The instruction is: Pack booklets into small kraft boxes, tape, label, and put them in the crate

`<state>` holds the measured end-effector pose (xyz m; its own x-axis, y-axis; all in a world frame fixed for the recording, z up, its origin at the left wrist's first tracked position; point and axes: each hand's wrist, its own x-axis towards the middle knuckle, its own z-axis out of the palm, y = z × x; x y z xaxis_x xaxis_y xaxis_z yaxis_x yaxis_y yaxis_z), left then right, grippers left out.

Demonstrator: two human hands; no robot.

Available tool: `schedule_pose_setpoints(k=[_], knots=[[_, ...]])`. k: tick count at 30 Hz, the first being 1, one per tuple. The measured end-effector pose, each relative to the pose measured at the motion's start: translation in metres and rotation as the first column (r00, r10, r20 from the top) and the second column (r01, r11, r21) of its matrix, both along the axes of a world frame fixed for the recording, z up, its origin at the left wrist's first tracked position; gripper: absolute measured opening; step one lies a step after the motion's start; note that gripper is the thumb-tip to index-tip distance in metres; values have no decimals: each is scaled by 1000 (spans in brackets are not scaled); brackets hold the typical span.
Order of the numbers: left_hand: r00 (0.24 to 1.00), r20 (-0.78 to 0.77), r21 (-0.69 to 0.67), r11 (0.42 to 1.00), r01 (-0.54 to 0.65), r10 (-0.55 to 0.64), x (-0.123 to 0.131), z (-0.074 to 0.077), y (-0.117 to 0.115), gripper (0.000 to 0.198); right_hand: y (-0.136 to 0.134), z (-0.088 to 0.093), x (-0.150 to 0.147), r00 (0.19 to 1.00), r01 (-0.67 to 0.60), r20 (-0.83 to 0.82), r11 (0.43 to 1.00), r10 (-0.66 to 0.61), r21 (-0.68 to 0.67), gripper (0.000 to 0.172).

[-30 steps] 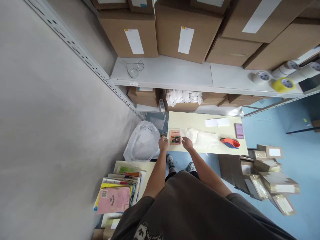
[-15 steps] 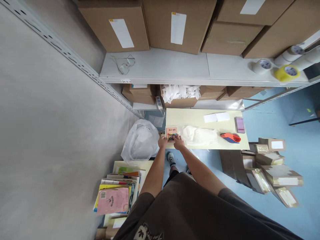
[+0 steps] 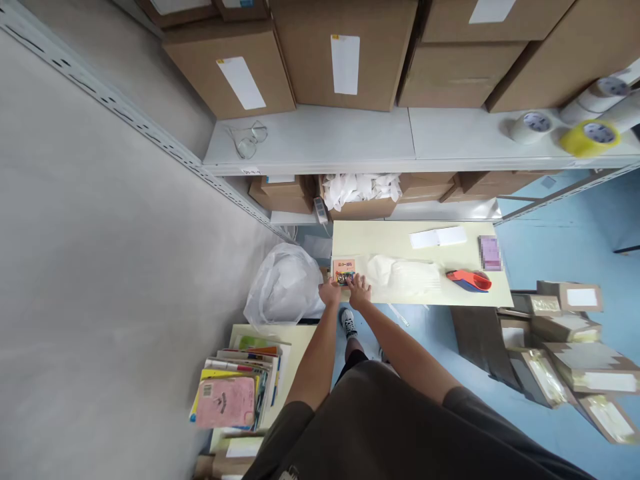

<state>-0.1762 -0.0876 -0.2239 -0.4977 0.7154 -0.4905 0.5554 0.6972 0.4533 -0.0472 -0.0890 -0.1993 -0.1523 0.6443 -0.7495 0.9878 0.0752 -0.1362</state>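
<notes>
A small orange-pink book (image 3: 343,269) lies on the left end of the pale yellow table (image 3: 400,237). My left hand (image 3: 330,292) rests at the book's near left corner, fingers curled against it. My right hand (image 3: 359,289) lies on the book's near right part with fingers stretched flat over it. Just right of the book sits a heap of clear plastic bags (image 3: 405,277).
A red and blue tape dispenser (image 3: 469,280), white paper slips (image 3: 438,237) and a purple pad (image 3: 489,252) lie on the table. A white plastic bag (image 3: 285,283) sits left of it. A stack of books (image 3: 235,390) is lower left, sealed parcels (image 3: 565,347) right, cartons on shelves above.
Both hands have closed in on the small book: the right hand moved left onto it, and the left hand came up against its corner. The view shifted slightly.
</notes>
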Motion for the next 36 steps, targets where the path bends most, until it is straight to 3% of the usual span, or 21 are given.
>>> schedule_pose_setpoints(k=[13,22,25,28,30,33,34,36], knots=[[996,91,-143,990,-9,22,-11,-3,19,19,-7,7,16,999,21,-48,998,-19,58,89],[980,192,48,996,-69,58,-1,8,8,14,-5,8,18,986,119,-130,990,-109,73,87],[984,165,133,986,-95,73,12,18,2,14,0,12,21,957,240,-201,959,-208,150,73],[992,124,232,973,-22,-8,30,28,-3,14,6,16,27,808,500,-442,850,-390,165,50],[991,78,296,951,86,-113,45,34,-6,16,10,16,35,585,657,-627,754,-514,-6,49],[964,13,354,903,244,-265,70,41,-8,18,15,13,51,251,743,-721,605,-647,-285,61],[947,7,368,881,296,-321,78,42,-9,20,17,12,58,186,760,-722,563,-667,-324,63],[900,17,389,833,395,-435,94,42,-11,27,20,9,73,132,801,-713,498,-689,-332,59]])
